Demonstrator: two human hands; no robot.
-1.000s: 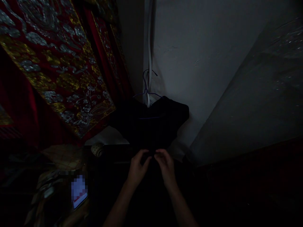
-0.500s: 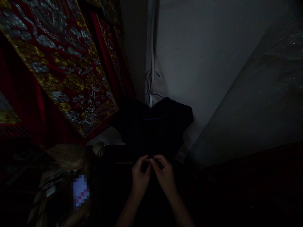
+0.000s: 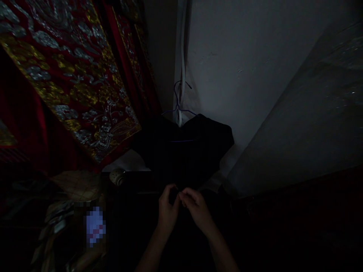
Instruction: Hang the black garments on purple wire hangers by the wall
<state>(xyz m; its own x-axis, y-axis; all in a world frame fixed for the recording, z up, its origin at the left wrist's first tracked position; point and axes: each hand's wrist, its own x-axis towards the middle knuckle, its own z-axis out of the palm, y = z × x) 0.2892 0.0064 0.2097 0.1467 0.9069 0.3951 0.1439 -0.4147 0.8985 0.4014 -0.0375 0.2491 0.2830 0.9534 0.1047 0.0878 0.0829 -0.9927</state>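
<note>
A black short-sleeved shirt (image 3: pixel 195 160) hangs on a thin purple wire hanger (image 3: pixel 177 99) in the corner. Low on its front my left hand (image 3: pixel 168 206) pinches the dark cloth between thumb and fingers. Right beside it, my right hand (image 3: pixel 196 207) is closed too, its fingers curled more tightly and the thumb side close to the left fingertips. Any small part of the shirt between the fingertips is too dark to make out. Below the hands everything merges into black.
Red cloth with gold and silver embroidery (image 3: pixel 82 75) hangs at the left. A pale cable (image 3: pixel 183 49) runs down the wall (image 3: pixel 241 56) behind the hanger. A round perforated object (image 3: pixel 117 176) and a blurred-out bluish patch (image 3: pixel 95 226) are at lower left.
My right hand's fingers have curled in more and the hand has shifted slightly down. My left hand keeps its pinch. The view has shifted a little.
</note>
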